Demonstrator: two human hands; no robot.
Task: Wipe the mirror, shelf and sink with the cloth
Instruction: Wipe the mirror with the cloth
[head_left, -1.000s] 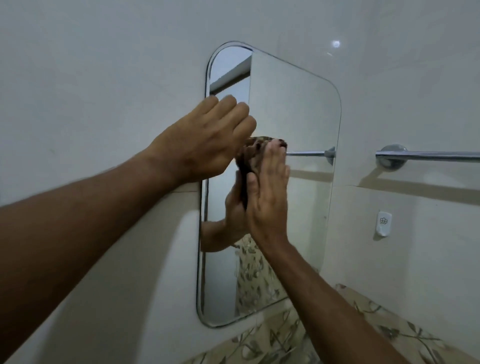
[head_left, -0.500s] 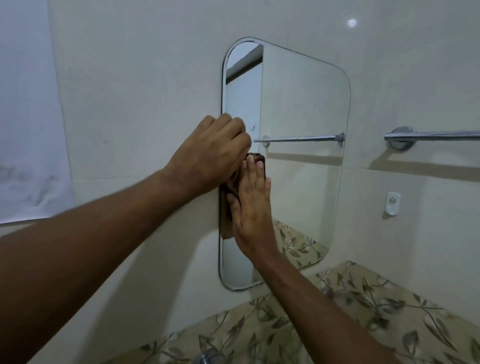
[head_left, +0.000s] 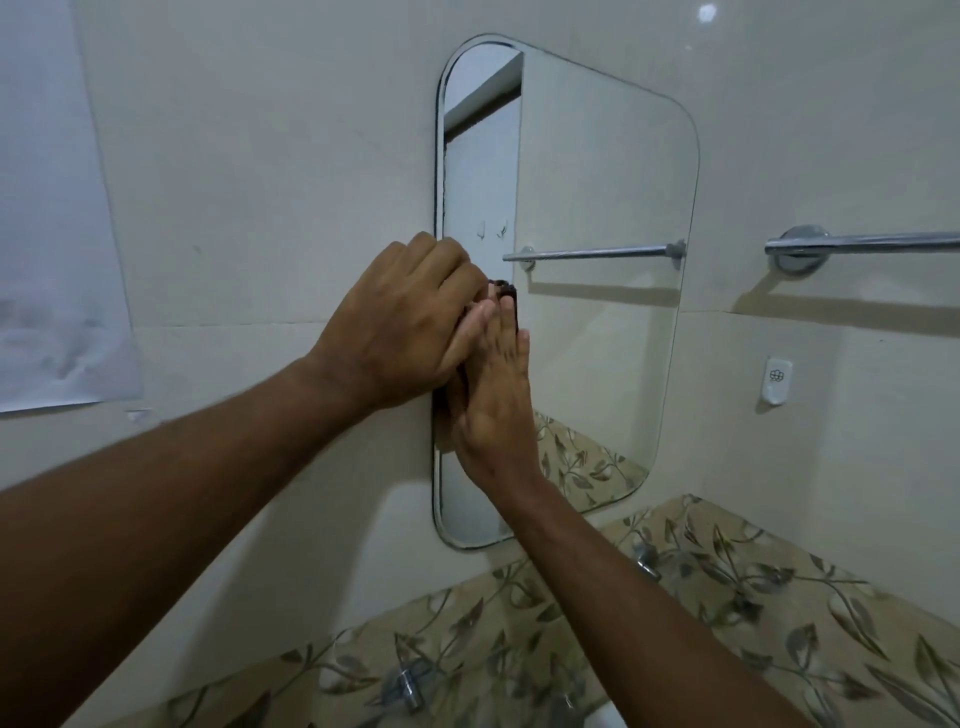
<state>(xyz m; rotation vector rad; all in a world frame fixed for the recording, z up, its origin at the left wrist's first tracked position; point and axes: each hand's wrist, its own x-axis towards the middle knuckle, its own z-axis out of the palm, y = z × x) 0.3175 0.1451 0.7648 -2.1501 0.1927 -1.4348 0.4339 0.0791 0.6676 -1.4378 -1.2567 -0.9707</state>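
A tall mirror (head_left: 597, 182) with rounded corners hangs on the pale tiled wall. My right hand (head_left: 498, 400) lies flat against the glass near its left edge, pressing a dark brown cloth (head_left: 506, 291) whose top shows just above my fingertips. My left hand (head_left: 405, 327) rests with curled fingers over the mirror's left edge, partly on top of my right hand's fingers. Most of the cloth is hidden under both hands. The sink and shelf are not clearly in view.
A chrome towel bar (head_left: 862, 243) is fixed to the wall right of the mirror, above a small white hook (head_left: 777, 379). A band of leaf-patterned tiles (head_left: 779, 597) runs below, with chrome tap fittings (head_left: 408, 688) near the bottom. A white sheet (head_left: 52, 260) hangs at left.
Both hands have slid down and leftward on the mirror with the cloth, from its middle to its left edge. My view has tilted down, showing more patterned tile.
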